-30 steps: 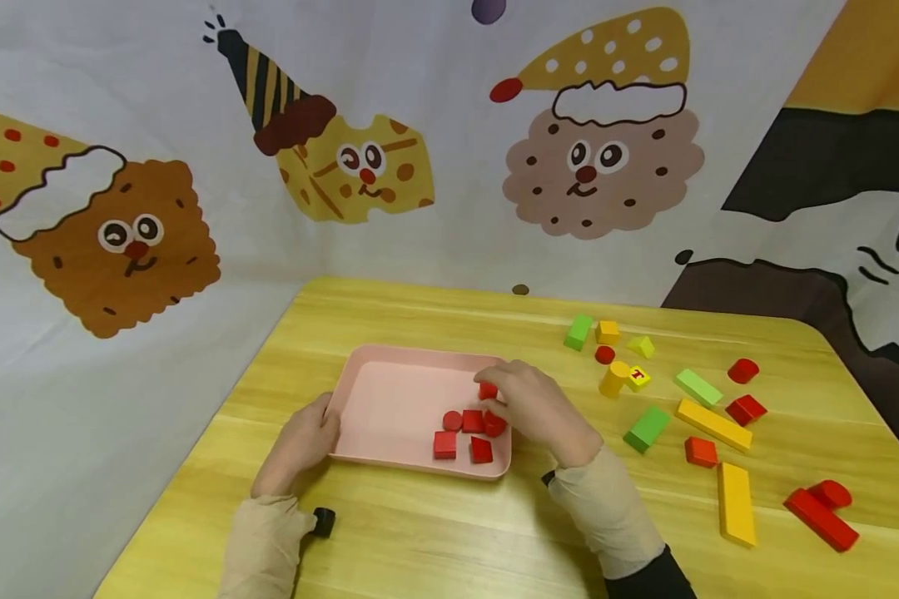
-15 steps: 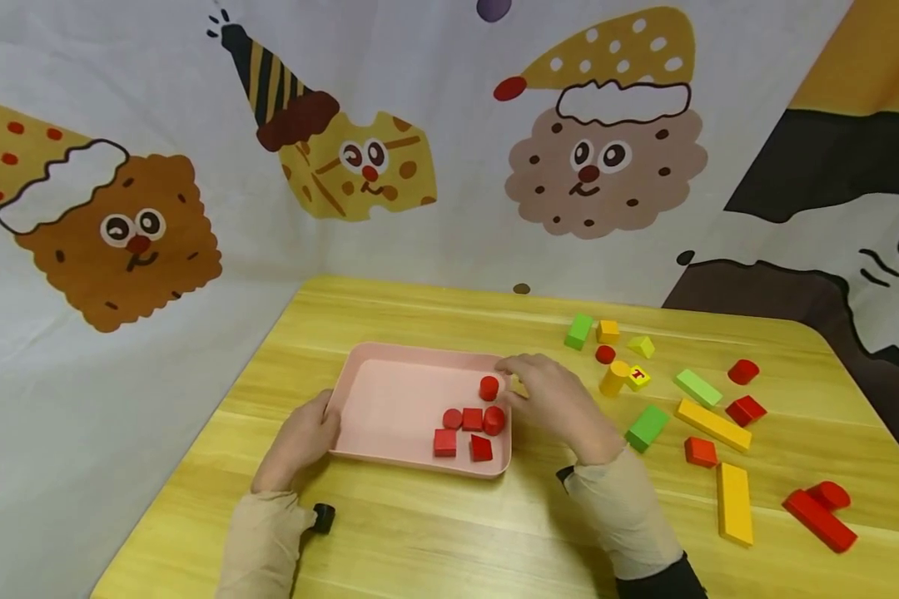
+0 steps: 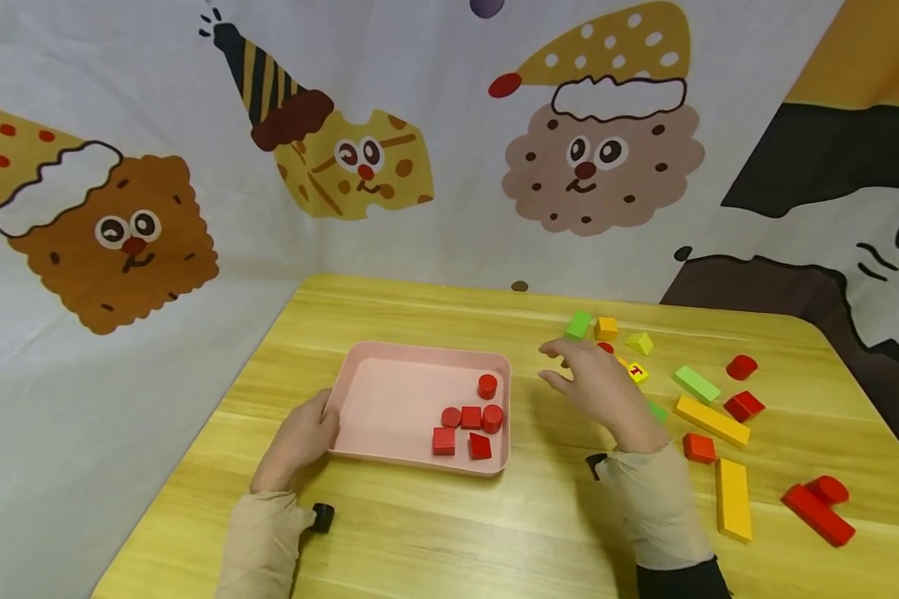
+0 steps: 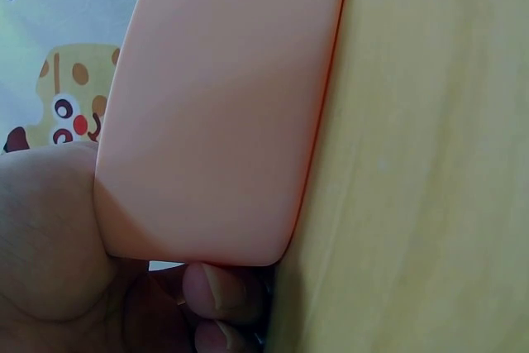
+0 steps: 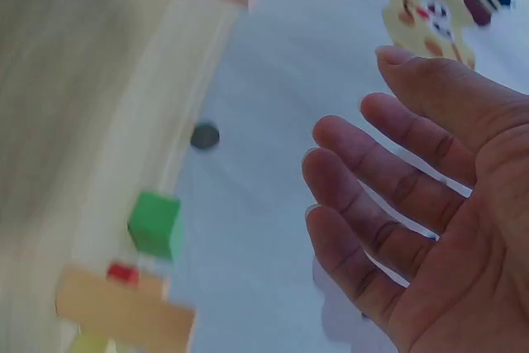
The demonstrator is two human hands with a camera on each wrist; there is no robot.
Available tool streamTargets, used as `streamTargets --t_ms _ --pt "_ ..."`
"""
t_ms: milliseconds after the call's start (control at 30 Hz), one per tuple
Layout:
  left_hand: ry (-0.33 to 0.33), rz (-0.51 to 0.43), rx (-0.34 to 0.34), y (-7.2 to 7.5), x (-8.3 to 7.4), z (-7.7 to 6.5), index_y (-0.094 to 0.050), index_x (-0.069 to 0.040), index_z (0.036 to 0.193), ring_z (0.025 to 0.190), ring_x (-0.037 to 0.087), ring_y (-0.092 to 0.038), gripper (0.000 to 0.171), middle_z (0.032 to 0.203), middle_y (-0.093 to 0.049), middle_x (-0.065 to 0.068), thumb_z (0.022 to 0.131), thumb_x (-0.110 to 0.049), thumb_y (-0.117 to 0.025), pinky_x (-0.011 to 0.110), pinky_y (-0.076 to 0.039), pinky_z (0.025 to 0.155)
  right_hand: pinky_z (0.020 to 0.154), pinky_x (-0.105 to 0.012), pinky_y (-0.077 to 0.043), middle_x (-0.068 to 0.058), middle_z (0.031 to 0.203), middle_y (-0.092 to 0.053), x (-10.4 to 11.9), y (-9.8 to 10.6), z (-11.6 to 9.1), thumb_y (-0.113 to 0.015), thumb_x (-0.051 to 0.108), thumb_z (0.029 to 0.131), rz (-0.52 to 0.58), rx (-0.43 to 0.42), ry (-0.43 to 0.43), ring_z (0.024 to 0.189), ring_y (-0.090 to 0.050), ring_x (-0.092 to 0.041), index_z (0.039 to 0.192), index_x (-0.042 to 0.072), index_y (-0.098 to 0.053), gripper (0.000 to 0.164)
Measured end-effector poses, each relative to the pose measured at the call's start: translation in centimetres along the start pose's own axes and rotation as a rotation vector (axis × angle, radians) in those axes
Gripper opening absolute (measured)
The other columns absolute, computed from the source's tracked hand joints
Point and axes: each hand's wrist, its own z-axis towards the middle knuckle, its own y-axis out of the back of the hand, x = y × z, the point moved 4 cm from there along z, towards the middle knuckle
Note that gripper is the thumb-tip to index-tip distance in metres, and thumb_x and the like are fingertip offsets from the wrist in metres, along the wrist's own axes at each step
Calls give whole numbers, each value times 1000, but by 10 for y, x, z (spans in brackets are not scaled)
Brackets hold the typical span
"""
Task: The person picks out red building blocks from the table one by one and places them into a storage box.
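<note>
My left hand (image 3: 300, 437) grips the left end of a shallow pink tray (image 3: 397, 355). In the left wrist view the thumb lies by the rim of the tray (image 4: 215, 121) and curled fingertips show at its end. Inside the tray's right part sit several red blocks, among them a cylinder (image 3: 487, 386), a thin disc (image 3: 451, 417) and a square block (image 3: 444, 441). My right hand (image 3: 603, 387) hovers to the right of the tray with loosely bent fingers and nothing in them. It partly covers an orange cylinder, a red disc (image 3: 605, 347) and a green block (image 3: 656, 411).
Loose blocks lie on the table's right side: a light green block (image 3: 697, 383), yellow planks (image 3: 733, 499), a red cylinder (image 3: 742, 367), a red cube (image 3: 699, 448), and a long red block (image 3: 817, 514) against another red cylinder (image 3: 827, 489). A printed cloth (image 3: 449, 249) hangs behind.
My right hand has moved away from the red cylinder in the tray, rightward over the table towards the loose blocks. The cylinder stays in the tray. My left hand keeps its place.
</note>
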Motion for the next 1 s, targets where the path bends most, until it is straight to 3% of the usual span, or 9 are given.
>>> streamTargets --t_ms 100,333,600,1000 --pt "8 -6 -3 1 0 -1 -53 -8 121 84 26 -54 31 100 -61 16 101 -21 -34 44 -45 74 75 -48 -52 -15 115 -64 -11 11 -4 -66 24 88 -11 -17 -28 92 -61 -31 119 6 -60 36" --pt "23 -18 4 2 2 -4 -53 -8 117 76 24 -52 29 81 -58 9 101 -20 -33 41 -44 70 77 -52 -51 -18 113 -63 -30 29 -16 -66 22 88 -14 -45 -76 94 -59 -33 119 3 -59 37" --pt "6 -18 4 0 1 -2 -52 -8 123 83 26 -53 32 94 -61 13 101 -20 -34 44 -45 74 78 -54 -49 -19 116 -62 -47 36 -38 -65 25 89 -4 -15 -146 96 -58 -36 119 4 -58 37" --pt "-1 -9 5 1 0 -1 -52 -7 120 78 25 -52 30 83 -58 10 101 -20 -34 42 -44 71 72 -54 -49 -25 118 -58 -85 42 -73 -67 25 86 -73 35 -283 95 -56 -38 124 2 -54 46"
